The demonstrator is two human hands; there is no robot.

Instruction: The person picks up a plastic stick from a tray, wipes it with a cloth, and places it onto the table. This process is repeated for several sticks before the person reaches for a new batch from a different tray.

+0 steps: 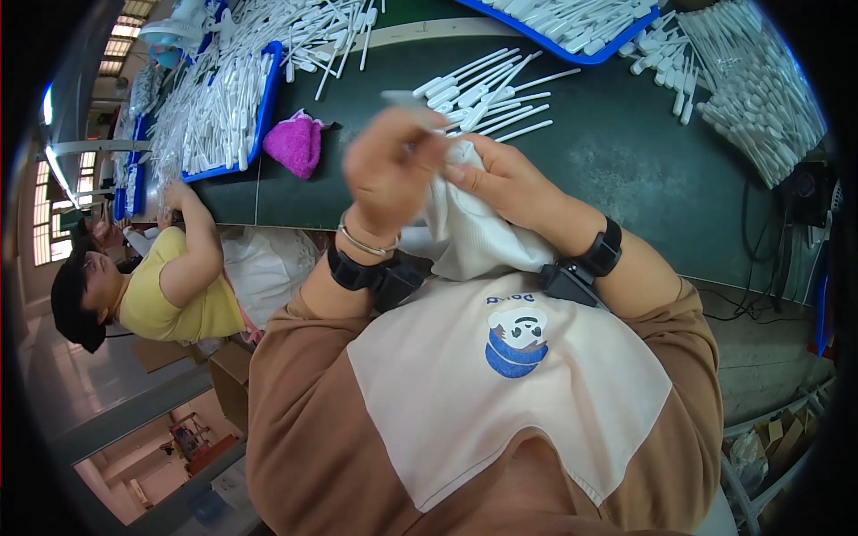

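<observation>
My left hand [389, 170], smeared by motion, is closed on a whitish translucent plastic pipette [402, 98] whose blurred end sticks out above the fingers. My right hand [514, 183] is right beside it, its thumb and fingers gripping a white ribbed cloth [469, 228] that drapes down toward my apron. Whether the pipette's other end touches the cloth is hidden behind the fingers. Just beyond both hands, several loose plastic pipettes [483, 94] lie fanned out on the dark green table [626, 170].
Blue trays heaped with pipettes stand at the left [270, 98] and far middle [590, 59]. Bundled pipettes [760, 98] pile up at the far right. A magenta cloth pouch [295, 146] lies left of my hands. A co-worker in yellow [183, 286] sits at the left.
</observation>
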